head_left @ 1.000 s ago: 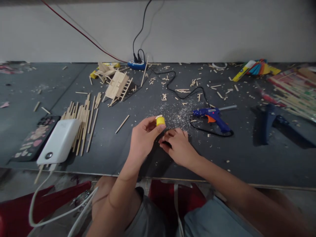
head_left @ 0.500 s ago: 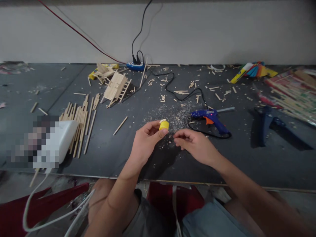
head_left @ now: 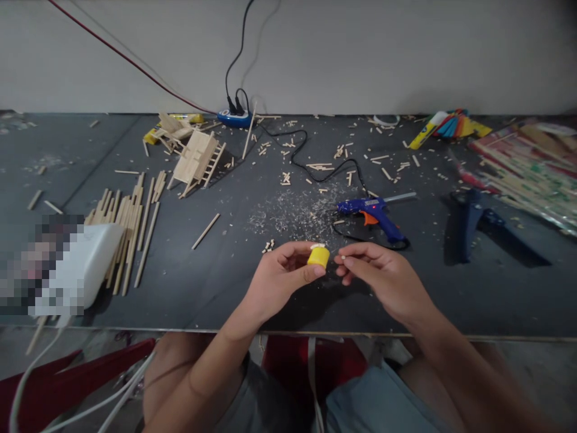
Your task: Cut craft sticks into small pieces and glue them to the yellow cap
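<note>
My left hand (head_left: 286, 273) grips a small yellow cylinder (head_left: 318, 257) between thumb and fingers, with pale bits along its top edge. Just to its right, my right hand (head_left: 383, 273) pinches a tiny pale wooden piece (head_left: 343, 258); the fingertips are close to the cylinder, a small gap apart. Behind my left hand lies a little cluster of short wooden bits (head_left: 268, 245). A blue hot glue gun (head_left: 374, 209) with an orange trigger rests on its side beyond my right hand, a glue stick poking out of its back.
Wooden sticks (head_left: 130, 228) lie at left beside a white power bank (head_left: 99, 264). A miniature stick-built model (head_left: 196, 157) stands behind. Blue power socket (head_left: 234, 117), black cord (head_left: 302, 150), dark-blue folded tool (head_left: 471, 228), yellow glue tube (head_left: 426, 131) and scattered scraps surround the work area.
Both hands have shifted right and nearer the table's front edge. My right hand has come up from the table and now shows a tiny wooden piece in its pinch. The view has turned slightly right.
</note>
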Action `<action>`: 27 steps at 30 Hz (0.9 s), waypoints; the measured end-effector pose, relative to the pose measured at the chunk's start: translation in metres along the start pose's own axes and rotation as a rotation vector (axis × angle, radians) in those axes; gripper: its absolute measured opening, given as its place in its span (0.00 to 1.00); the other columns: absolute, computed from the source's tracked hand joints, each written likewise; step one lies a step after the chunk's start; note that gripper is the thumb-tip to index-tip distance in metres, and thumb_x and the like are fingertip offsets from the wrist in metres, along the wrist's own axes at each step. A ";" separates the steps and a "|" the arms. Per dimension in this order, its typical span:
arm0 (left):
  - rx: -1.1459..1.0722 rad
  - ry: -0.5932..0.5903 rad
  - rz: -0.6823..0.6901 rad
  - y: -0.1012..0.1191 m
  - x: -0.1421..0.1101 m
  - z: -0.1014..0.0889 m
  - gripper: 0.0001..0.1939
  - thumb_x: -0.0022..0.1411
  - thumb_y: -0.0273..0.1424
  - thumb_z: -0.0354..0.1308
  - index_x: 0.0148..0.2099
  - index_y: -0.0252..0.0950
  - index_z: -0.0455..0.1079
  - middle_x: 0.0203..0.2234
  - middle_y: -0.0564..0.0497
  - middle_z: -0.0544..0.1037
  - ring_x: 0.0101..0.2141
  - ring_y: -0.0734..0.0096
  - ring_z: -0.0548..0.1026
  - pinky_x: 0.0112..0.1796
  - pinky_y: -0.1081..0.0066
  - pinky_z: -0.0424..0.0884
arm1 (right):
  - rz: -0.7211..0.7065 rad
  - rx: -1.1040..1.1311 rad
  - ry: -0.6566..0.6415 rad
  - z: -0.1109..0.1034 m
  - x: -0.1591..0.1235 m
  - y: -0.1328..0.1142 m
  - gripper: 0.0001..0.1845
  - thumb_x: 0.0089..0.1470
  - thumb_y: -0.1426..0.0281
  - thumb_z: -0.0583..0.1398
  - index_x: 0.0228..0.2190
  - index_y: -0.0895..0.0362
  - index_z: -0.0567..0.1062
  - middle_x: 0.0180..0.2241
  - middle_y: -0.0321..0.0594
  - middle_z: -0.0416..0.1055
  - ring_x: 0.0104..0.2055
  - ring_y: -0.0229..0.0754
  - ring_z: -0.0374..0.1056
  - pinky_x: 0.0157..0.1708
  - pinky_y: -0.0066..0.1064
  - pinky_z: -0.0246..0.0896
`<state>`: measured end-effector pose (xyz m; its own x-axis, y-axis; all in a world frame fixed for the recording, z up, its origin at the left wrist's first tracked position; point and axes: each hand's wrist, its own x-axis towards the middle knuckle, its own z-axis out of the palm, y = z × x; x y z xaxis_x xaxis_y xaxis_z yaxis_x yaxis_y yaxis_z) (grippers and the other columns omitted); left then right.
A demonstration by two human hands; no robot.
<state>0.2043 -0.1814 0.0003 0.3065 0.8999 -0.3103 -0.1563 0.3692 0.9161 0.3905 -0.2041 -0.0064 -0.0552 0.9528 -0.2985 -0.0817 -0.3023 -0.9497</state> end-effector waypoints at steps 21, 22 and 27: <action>-0.141 -0.183 -0.005 -0.008 0.000 0.004 0.16 0.46 0.26 0.67 0.40 0.37 0.73 0.35 0.49 0.79 0.37 0.69 0.76 0.42 0.69 0.71 | -0.010 -0.084 0.058 0.003 0.000 0.002 0.10 0.45 0.63 0.65 0.31 0.54 0.75 0.29 0.37 0.76 0.30 0.40 0.73 0.32 0.31 0.69; -0.147 -0.190 -0.001 -0.008 0.000 0.004 0.16 0.46 0.26 0.67 0.41 0.37 0.73 0.35 0.50 0.79 0.37 0.70 0.76 0.42 0.69 0.70 | -0.006 -0.067 0.053 0.003 0.000 0.002 0.10 0.45 0.63 0.65 0.31 0.54 0.75 0.29 0.36 0.76 0.30 0.39 0.73 0.32 0.31 0.69; -0.131 -0.201 0.003 -0.009 0.000 0.004 0.16 0.47 0.25 0.66 0.41 0.37 0.73 0.36 0.50 0.79 0.38 0.70 0.76 0.42 0.70 0.70 | 0.021 0.023 0.033 0.002 0.000 0.003 0.10 0.45 0.63 0.65 0.32 0.53 0.76 0.28 0.35 0.76 0.29 0.38 0.73 0.33 0.31 0.69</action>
<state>0.2091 -0.1858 -0.0074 0.4842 0.8415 -0.2394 -0.2736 0.4056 0.8722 0.3879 -0.2054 -0.0092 -0.0240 0.9466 -0.3216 -0.1034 -0.3224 -0.9410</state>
